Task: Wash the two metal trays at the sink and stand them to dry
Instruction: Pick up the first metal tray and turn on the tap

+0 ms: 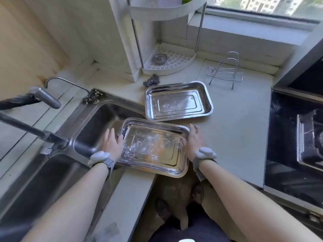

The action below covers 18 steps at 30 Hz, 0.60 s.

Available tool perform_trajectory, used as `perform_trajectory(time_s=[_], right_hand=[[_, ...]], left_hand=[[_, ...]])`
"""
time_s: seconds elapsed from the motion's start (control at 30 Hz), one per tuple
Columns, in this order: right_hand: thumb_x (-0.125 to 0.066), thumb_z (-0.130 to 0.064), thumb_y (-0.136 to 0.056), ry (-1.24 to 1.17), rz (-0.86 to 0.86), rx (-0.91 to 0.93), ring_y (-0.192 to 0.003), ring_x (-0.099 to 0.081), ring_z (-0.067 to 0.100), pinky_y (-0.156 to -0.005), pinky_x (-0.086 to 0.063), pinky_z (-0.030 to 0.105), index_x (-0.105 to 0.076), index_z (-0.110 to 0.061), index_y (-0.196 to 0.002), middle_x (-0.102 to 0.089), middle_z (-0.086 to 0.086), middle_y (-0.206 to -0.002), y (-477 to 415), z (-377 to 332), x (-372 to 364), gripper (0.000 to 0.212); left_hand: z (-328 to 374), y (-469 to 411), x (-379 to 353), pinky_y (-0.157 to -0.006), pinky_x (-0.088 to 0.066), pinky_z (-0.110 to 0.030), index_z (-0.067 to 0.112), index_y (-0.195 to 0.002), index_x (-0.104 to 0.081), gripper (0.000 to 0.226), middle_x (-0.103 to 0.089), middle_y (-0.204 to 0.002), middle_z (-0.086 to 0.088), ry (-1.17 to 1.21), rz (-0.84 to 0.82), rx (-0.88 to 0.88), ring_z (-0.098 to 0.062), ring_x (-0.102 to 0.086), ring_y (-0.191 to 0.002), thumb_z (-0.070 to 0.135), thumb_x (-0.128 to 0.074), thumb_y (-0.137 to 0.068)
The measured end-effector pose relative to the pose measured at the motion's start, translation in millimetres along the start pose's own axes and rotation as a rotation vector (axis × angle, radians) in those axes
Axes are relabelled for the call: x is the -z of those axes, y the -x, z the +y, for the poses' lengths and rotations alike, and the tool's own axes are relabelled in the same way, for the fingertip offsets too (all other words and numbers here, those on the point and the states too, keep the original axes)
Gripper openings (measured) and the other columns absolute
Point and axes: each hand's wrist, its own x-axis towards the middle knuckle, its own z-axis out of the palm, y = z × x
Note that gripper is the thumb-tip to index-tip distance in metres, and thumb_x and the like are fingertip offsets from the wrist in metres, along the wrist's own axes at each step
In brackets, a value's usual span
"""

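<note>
Two rectangular metal trays are on the counter by the sink. The near tray [153, 147] has white and orange residue on its floor; it overhangs the counter's front edge and the sink's right rim. My left hand [111, 143] lies at its left rim with the thumb touching the edge, fingers straight. My right hand [194, 141] lies against its right rim, fingers straight. The far tray [178, 102] sits flat behind it, with white specks inside, untouched.
The double sink [97, 126] is at left with a tap [44, 97] over it and a thin spout [68, 82] behind. A steel scourer [151, 80] and a wire rack [225, 70] sit at the back. A corner shelf [167, 65] and stove [297, 137] flank the counter.
</note>
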Motion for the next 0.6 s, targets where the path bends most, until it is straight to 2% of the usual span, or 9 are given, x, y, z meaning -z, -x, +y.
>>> perform_trajectory(time_s=[0.1, 0.23, 0.43, 0.47, 0.5, 0.53, 0.57, 0.6], right_hand=[[-0.056, -0.023, -0.094, -0.119, -0.027, -0.134, -0.114, -0.049, 0.033, -0.092, -0.041, 0.039, -0.032, -0.012, -0.137, -0.047, 0.016, -0.127, 0, 1, -4, 0.051], [-0.057, -0.016, -0.092, -0.235, -0.042, -0.304, -0.09, -0.053, 0.029, -0.074, -0.039, 0.034, -0.043, -0.011, -0.122, -0.059, 0.016, -0.112, -2, -6, -9, 0.034], [-0.047, -0.019, -0.094, -0.184, -0.118, -0.402, -0.093, -0.054, 0.032, -0.074, -0.035, 0.031, -0.048, -0.008, -0.118, -0.061, 0.016, -0.108, -4, -8, -3, 0.026], [-0.046, -0.02, -0.093, -0.19, -0.132, -0.399, -0.088, -0.052, 0.029, -0.074, -0.035, 0.031, -0.049, -0.008, -0.116, -0.059, 0.014, -0.104, -4, -9, -2, 0.025], [-0.047, -0.02, -0.093, -0.193, -0.137, -0.392, -0.085, -0.05, 0.028, -0.074, -0.036, 0.032, -0.05, -0.008, -0.114, -0.058, 0.013, -0.101, -4, -12, -1, 0.025], [-0.047, -0.018, -0.092, -0.204, -0.129, -0.381, -0.084, -0.05, 0.027, -0.074, -0.038, 0.032, -0.051, -0.008, -0.113, -0.058, 0.013, -0.1, -6, -15, -1, 0.024], [-0.047, -0.017, -0.091, -0.216, -0.109, -0.367, -0.085, -0.052, 0.028, -0.075, -0.04, 0.033, -0.052, -0.007, -0.112, -0.06, 0.014, -0.101, -7, -19, -1, 0.024], [-0.047, -0.016, -0.09, -0.23, -0.082, -0.347, -0.086, -0.054, 0.029, -0.075, -0.042, 0.034, -0.052, -0.007, -0.111, -0.061, 0.015, -0.104, -8, -24, 0, 0.023]], left_hand=[[0, -4, -2, -0.115, -0.022, -0.04, 0.009, -0.15, -0.026, 0.056, -0.027, -0.156, -0.013, 0.105, -0.036, 0.079, -0.03, -0.026, -0.143, 0.032, -0.039, -0.101], [0, -8, -6, -0.106, -0.035, -0.036, 0.009, -0.144, -0.04, 0.05, -0.049, -0.143, -0.014, 0.245, -0.052, 0.18, -0.032, -0.046, -0.13, 0.027, -0.046, -0.097], [4, -11, 8, -0.1, -0.036, -0.027, 0.002, -0.128, -0.058, 0.038, -0.058, -0.133, -0.012, 0.362, 0.005, 0.282, -0.03, -0.051, -0.123, 0.014, -0.054, -0.092], [2, -10, 11, -0.095, -0.04, -0.028, 0.002, -0.119, -0.064, 0.032, -0.063, -0.122, -0.014, 0.36, 0.013, 0.285, -0.032, -0.055, -0.115, 0.014, -0.055, -0.091], [-2, -11, 12, -0.082, -0.042, -0.03, 0.004, -0.1, -0.069, 0.02, -0.066, -0.101, -0.015, 0.351, 0.014, 0.293, -0.033, -0.058, -0.095, 0.014, -0.055, -0.09], [-3, -11, 16, -0.066, -0.036, -0.031, 0.008, -0.073, -0.063, 0.017, -0.056, -0.075, -0.013, 0.343, 0.019, 0.298, -0.03, -0.048, -0.071, 0.013, -0.056, -0.088], [-6, -12, 18, -0.058, -0.024, -0.03, 0.014, -0.057, -0.044, 0.03, -0.038, -0.06, -0.008, 0.335, 0.028, 0.298, -0.024, -0.03, -0.059, 0.011, -0.055, -0.085], [-9, -10, 24, -0.057, -0.015, -0.03, 0.018, -0.055, -0.028, 0.04, -0.023, -0.057, -0.004, 0.312, 0.039, 0.287, -0.021, -0.019, -0.058, 0.01, -0.055, -0.083]])
